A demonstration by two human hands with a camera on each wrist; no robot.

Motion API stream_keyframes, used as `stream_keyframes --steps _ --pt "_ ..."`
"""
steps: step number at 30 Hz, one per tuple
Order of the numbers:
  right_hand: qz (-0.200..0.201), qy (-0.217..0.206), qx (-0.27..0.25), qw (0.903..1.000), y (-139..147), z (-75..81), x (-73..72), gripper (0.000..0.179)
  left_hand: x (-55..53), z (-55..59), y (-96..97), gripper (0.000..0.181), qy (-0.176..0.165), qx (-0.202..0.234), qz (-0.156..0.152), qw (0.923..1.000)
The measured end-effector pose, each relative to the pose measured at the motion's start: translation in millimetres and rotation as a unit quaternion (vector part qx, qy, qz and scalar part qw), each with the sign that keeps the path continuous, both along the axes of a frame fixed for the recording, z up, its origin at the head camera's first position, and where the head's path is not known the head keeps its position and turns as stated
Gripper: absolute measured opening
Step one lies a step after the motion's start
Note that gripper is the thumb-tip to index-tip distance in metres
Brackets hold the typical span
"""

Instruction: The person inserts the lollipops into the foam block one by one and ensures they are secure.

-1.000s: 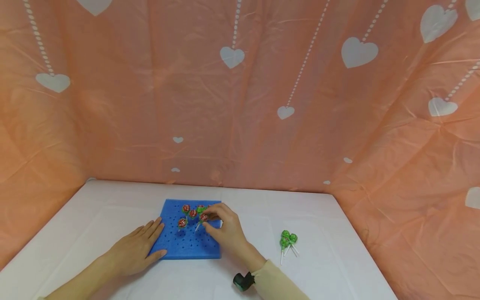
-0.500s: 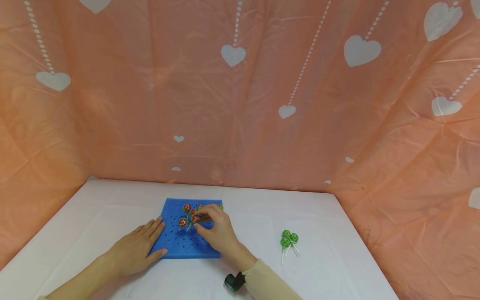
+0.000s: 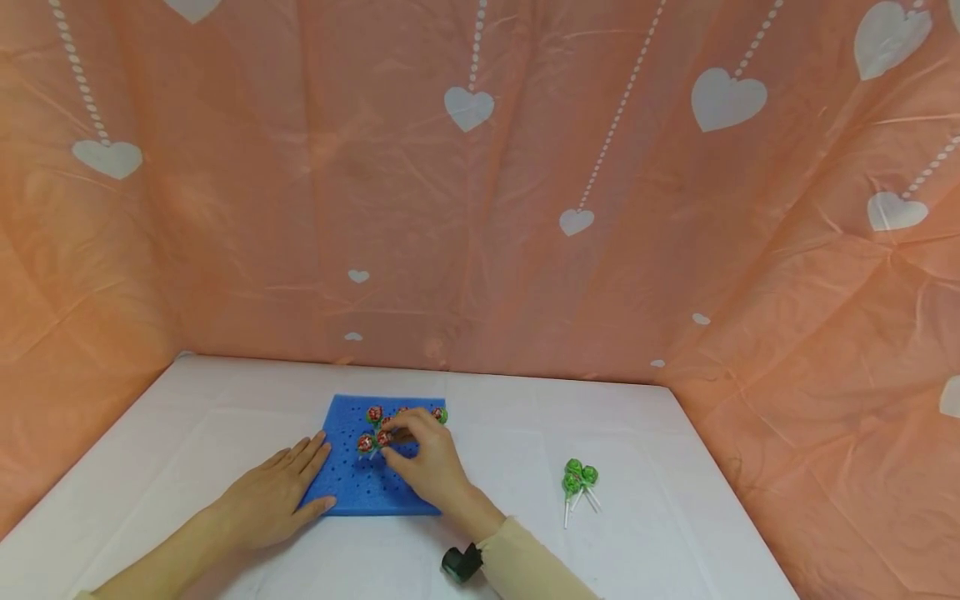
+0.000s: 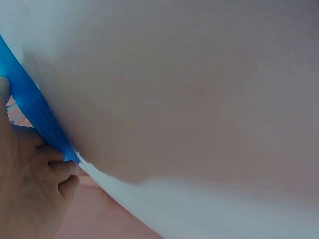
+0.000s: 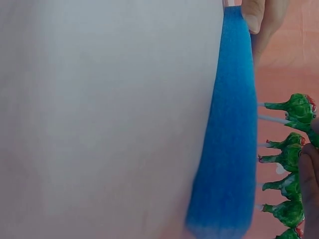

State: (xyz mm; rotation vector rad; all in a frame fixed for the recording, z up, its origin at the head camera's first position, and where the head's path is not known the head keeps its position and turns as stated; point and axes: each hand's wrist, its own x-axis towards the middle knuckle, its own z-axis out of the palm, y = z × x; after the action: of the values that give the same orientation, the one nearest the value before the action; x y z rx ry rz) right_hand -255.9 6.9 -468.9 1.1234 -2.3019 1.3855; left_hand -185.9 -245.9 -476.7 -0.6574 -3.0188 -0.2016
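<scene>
Three green-wrapped round lollipops w/ white sticks (image 3: 572,482) lie bunched on the white tablecloth (image 3: 637,542), well apart from & to the right of the thick blue foam board w/ small holes (image 3: 375,496). R hand (image 3: 429,458): thumb & fingertips nearly closed, pinching one red-and-green-wrapped round lollipop (image 3: 385,438) over the board; it's tilted, stick pointing down, can't tell if tip's in a hole. Other red-and-green lollipops (image 3: 365,443) stand on sticks in board, some part-hidden behind R hand; one near far R corner. L hand (image 3: 273,500): flat, fingers straight, gripping nothing, fingertips & thumb on board's L edge. R arm: beige sleeve (image 3: 532,567), small black gadget (image 3: 461,564) at wrist. Bg: orange sheet w/ white hearts (image 3: 375,167).
</scene>
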Motion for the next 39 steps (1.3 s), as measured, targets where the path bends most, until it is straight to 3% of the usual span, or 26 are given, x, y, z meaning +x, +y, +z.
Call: stream_keyframes --steps 11,19,26,33,39 --pt "-0.015 0.022 0.029 0.9992 -3.8 -1.8 -1.0 0.026 -0.6 0.7 -0.2 0.081 -0.008 0.003 0.0 1.0" --pt "-0.019 0.009 0.037 0.9991 -4.5 0.4 -1.5 0.018 -0.3 -0.2 -0.2 0.081 0.003 -0.001 -0.001 1.0" --pt "-0.016 0.03 0.06 0.9976 -4.4 0.5 -3.1 0.018 -0.8 -1.0 -0.8 0.081 0.007 -0.002 -0.004 1.0" --pt "-0.018 0.013 0.063 0.9978 -4.0 0.4 -2.0 0.018 -1.1 -1.4 -0.6 0.081 0.016 -0.004 -0.006 0.9998" --pt "-0.026 0.037 0.078 0.9959 -3.6 1.4 0.0 0.02 -0.4 -1.2 -0.8 0.081 0.008 -0.002 -0.004 1.0"
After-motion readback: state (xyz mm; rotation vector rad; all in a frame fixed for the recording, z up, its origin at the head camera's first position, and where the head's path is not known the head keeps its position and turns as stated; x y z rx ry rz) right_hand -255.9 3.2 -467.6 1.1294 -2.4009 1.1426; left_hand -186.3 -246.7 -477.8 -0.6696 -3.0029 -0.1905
